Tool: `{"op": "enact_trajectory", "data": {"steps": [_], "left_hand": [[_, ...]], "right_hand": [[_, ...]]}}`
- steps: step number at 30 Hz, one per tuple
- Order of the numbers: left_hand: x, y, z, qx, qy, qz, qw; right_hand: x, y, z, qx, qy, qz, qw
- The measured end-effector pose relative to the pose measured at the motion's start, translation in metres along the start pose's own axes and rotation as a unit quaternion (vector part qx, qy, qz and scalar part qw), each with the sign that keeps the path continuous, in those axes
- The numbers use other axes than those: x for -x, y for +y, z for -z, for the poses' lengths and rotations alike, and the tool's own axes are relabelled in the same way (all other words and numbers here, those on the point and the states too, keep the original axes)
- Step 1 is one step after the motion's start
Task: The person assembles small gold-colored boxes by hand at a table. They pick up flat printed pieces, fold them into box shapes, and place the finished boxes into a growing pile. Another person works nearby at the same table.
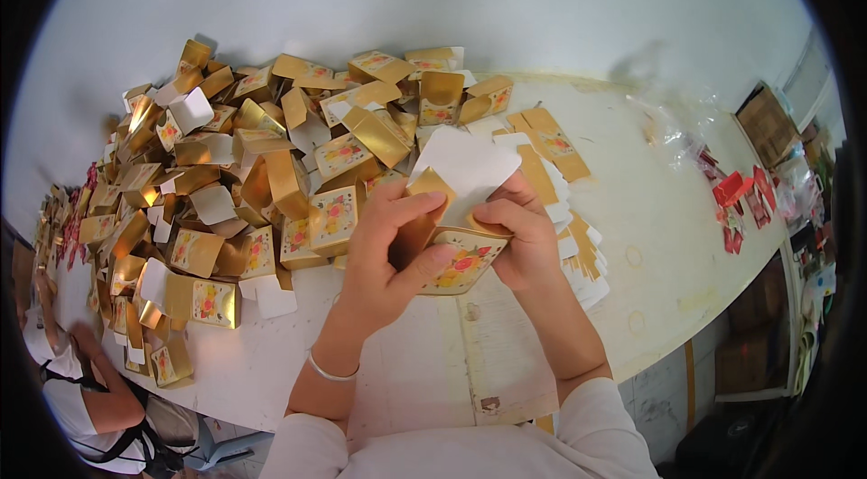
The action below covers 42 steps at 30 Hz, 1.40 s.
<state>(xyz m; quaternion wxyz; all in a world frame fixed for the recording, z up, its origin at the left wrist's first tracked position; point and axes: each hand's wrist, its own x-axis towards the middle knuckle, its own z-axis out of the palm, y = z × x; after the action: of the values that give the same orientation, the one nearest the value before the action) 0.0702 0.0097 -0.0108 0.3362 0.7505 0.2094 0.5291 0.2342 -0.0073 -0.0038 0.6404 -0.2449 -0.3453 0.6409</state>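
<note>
1. A pale table (668, 199) spans the view, its far edge against a light wall (542, 9).
2. A sprawling heap of gold boxes (289, 183) with floral panels covers the table's left side; many show open flaps with white insides.
3. Another person (113, 407) in a white top is partly visible at the lower left, beside the table.
4. Flat gold-and-white cartons (553, 147) lie overlapping just beyond and right of the wearer's hands.
5. One partly opened gold box (465, 264) is held above the table, near its middle, between both hands, floral panel toward the wearer, a white flap raised.
6. The left hand (388, 244) pinches its left side, thumb on the floral panel, fingers curled over a gold edge.
7. The right hand (524, 231) grips its right side, fingers bent and thumb at the gold edge.
8. Clear plastic (664, 131) lies near the far right edge.
9. Red packets (759, 199) sit close by it.
10. A silvery bangle (332, 371) circles the left wrist.
</note>
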Motion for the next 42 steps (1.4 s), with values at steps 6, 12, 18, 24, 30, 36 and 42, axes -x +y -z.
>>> {"op": "enact_trajectory", "data": {"steps": [6, 12, 18, 24, 30, 36, 42], "left_hand": [[-0.002, -0.001, 0.004, 0.034, -0.021, 0.053, 0.998], [-0.001, -0.008, 0.003, 0.198, 0.009, 0.109, 0.974], [-0.003, 0.000, -0.003, 0.244, 0.026, 0.072, 0.967], [-0.002, 0.000, 0.007, 0.240, -0.019, 0.090, 0.966], [-0.003, -0.002, 0.010, 0.254, -0.028, 0.087, 0.963], [-0.004, -0.003, 0.009, 0.255, 0.056, 0.117, 0.958], [-0.001, -0.009, 0.008, 0.184, 0.058, 0.149, 0.970]], "right_hand": [[-0.005, 0.000, -0.003, 0.041, -0.057, 0.040, 0.997], [-0.003, -0.014, -0.004, 0.008, -0.179, 0.053, 0.982], [-0.004, -0.011, 0.000, 0.141, -0.203, 0.100, 0.964], [-0.001, -0.015, -0.003, 0.238, -0.202, 0.128, 0.941], [-0.002, -0.014, -0.002, 0.339, -0.220, 0.177, 0.898], [-0.002, -0.002, -0.010, 0.464, -0.201, 0.328, 0.798], [0.000, 0.010, -0.011, 0.592, -0.121, 0.410, 0.683]]}}
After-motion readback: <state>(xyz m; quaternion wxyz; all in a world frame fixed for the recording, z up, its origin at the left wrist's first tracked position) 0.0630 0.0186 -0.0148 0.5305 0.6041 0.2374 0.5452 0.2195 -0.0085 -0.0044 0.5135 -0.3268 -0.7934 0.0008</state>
